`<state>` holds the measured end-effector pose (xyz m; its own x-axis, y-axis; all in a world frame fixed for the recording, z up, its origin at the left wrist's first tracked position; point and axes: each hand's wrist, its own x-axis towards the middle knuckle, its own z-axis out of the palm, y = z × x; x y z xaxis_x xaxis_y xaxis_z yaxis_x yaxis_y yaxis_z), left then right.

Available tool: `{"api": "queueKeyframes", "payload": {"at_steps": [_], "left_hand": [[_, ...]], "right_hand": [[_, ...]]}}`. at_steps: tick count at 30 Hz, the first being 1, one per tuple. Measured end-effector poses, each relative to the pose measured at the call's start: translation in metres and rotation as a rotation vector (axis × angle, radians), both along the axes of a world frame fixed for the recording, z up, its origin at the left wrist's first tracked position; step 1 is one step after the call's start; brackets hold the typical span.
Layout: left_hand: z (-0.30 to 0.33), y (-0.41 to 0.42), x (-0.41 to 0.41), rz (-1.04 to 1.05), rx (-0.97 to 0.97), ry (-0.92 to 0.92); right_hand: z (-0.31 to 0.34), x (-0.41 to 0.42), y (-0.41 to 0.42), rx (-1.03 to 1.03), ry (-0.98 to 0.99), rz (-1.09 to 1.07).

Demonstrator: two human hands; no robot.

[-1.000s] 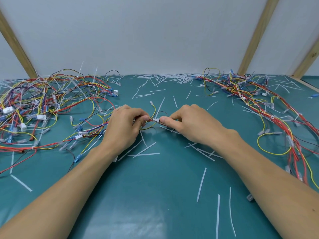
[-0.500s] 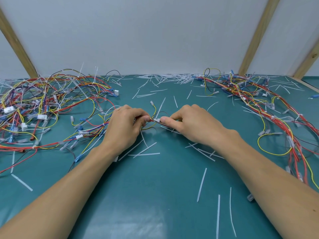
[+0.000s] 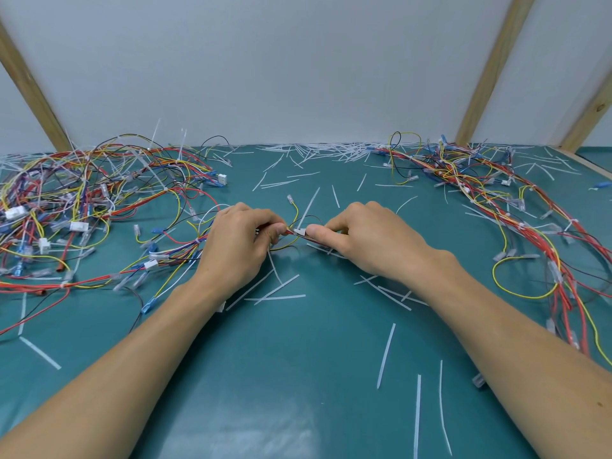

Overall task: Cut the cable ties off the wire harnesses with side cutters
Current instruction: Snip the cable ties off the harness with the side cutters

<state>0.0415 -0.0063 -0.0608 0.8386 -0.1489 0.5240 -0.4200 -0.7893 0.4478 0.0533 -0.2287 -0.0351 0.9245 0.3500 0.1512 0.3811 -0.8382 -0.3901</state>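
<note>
At the middle of the teal mat my left hand and my right hand pinch the same thin wire harness, fingertips almost touching. A white cable tie head sits on the bundle right between the two thumbs. The harness trails left into a big tangle of red, yellow and blue wires. No side cutters show anywhere in view.
A second pile of harnesses runs down the right side. Cut white tie strips lie scattered over the teal mat, thickest along the back wall. Wooden braces lean at both back corners.
Both hands stay in place on the harness; the fingertips have only shifted slightly around the tie head.
</note>
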Motion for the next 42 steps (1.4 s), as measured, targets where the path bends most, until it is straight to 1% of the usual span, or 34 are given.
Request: {"api": "queueKeyframes", "payload": {"at_steps": [9,14,27,32,42], "left_hand": [[0.0002,0.0000,0.0013,-0.008,-0.036,0.012],[-0.0003,-0.0006,0.0016,0.000,-0.052,0.022],[0.0015,-0.0027,-0.0005,0.033,-0.144,0.058],[0.0009,-0.0029,0.0010,0.051,-0.140,0.086],[-0.0001,-0.0029,0.0001,0.046,-0.134,0.072]], "right_hand": [[-0.0020,-0.0009,0.0049,-0.060,-0.160,-0.033],[-0.0032,0.0000,0.0049,-0.022,-0.155,-0.034],[-0.0006,-0.0013,0.0035,-0.038,-0.124,-0.015],[-0.0003,-0.0017,0.0034,-0.050,-0.122,-0.022],[0.0008,-0.0023,0.0035,-0.024,-0.133,-0.040]]}}
